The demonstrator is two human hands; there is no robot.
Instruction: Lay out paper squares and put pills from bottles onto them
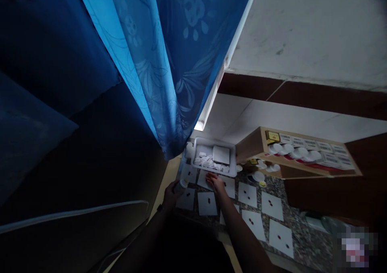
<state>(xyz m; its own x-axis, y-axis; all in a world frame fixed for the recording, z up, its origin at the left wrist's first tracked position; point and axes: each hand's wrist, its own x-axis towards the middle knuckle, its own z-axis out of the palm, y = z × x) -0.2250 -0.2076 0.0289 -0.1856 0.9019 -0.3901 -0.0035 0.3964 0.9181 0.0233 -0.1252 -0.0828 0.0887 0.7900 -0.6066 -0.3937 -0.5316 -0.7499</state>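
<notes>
My left hand (171, 195) is closed around a small white bottle (183, 183), its top facing me. Fingers curled, my right hand (215, 180) hovers over or touches a white paper square (204, 180) in the back row; anything within them is too small to make out. Rows of similar paper squares cover the dark speckled counter. Small dark reddish pieces, looking like pills, lie on one paper square (207, 203) nearby and on another paper square (253, 224) to the right. Some squares are partly hidden by my right forearm.
Behind the papers stands a white plastic tray (232, 169) with folded paper packets and a paper stack. A wooden shelf (252, 144) at right bears boxes and white-capped bottles; more bottles stand under it. A blue curtain (178, 63) hangs close above the tray.
</notes>
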